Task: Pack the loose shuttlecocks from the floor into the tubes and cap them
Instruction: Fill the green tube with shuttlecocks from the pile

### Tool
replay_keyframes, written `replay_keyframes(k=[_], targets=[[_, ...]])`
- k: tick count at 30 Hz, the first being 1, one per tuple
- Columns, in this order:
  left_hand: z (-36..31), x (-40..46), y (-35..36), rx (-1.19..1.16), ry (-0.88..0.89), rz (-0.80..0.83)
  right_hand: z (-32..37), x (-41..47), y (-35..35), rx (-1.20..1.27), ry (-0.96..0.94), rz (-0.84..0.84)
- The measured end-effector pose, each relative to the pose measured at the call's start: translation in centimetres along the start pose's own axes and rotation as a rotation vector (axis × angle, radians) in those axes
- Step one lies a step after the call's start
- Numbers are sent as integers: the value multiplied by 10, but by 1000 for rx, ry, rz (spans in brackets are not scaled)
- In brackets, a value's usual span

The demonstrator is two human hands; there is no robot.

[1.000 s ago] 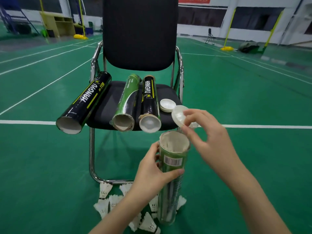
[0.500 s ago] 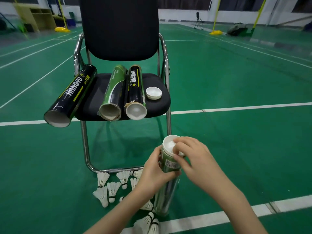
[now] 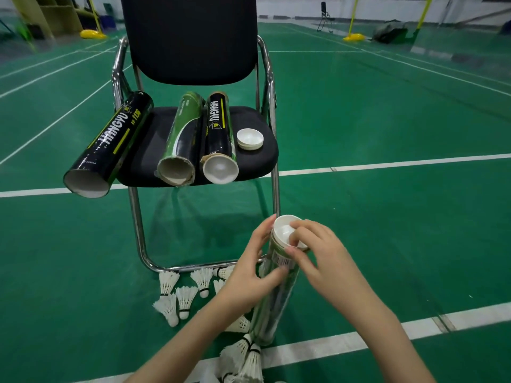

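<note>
A green tube (image 3: pixel 272 302) stands upright on the court floor in front of the chair. My left hand (image 3: pixel 250 275) grips its upper part. My right hand (image 3: pixel 318 252) presses a white cap (image 3: pixel 284 230) into the tube's top, fingers curled over the rim. Several loose white shuttlecocks (image 3: pixel 182 297) lie on the floor by the chair's legs, more near the tube's base (image 3: pixel 243 357). On the chair seat lie a black tube (image 3: pixel 110 142) hanging over the left edge, a green tube (image 3: pixel 181 139) and a black capped tube (image 3: pixel 219 139).
A black chair (image 3: pixel 257 158) with chrome frame stands just ahead. A small stack of white caps (image 3: pixel 249 139) sits on the seat's right side. White court lines cross the green floor. Yellow net-post bases and a bag are far behind.
My right hand brought the white cap from beside the tube down onto its open top. The tube was lowered to the floor and the view tilted down.
</note>
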State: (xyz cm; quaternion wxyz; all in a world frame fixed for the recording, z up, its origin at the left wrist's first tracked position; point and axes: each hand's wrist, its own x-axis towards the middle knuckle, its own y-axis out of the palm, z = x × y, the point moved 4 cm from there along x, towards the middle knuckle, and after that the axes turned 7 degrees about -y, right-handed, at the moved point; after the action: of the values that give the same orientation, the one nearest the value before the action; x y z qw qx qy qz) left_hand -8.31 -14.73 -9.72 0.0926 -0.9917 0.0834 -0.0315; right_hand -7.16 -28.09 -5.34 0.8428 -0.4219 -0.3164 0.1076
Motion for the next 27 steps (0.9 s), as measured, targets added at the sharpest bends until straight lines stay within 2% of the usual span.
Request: replay_keyframes(k=[6, 9, 12, 17, 21, 27], targets=[[-4, -3, 0, -209, -65, -4, -1, -5, 3, 189, 69, -64], [-8, -4, 4, -274, -56, -26, 0, -11, 1, 156, -13, -123], [-7, -4, 6, -312, -58, -42, -1, -13, 0, 135, -26, -100], [0, -2, 13, -326, -75, -55, -9, -21, 13, 143, 5, -60], [6, 4, 17, -291, -94, -51, -17, -29, 18, 240, 106, -111], [10, 11, 25, -204, -115, -16, -22, -30, 8, 355, 237, -96]])
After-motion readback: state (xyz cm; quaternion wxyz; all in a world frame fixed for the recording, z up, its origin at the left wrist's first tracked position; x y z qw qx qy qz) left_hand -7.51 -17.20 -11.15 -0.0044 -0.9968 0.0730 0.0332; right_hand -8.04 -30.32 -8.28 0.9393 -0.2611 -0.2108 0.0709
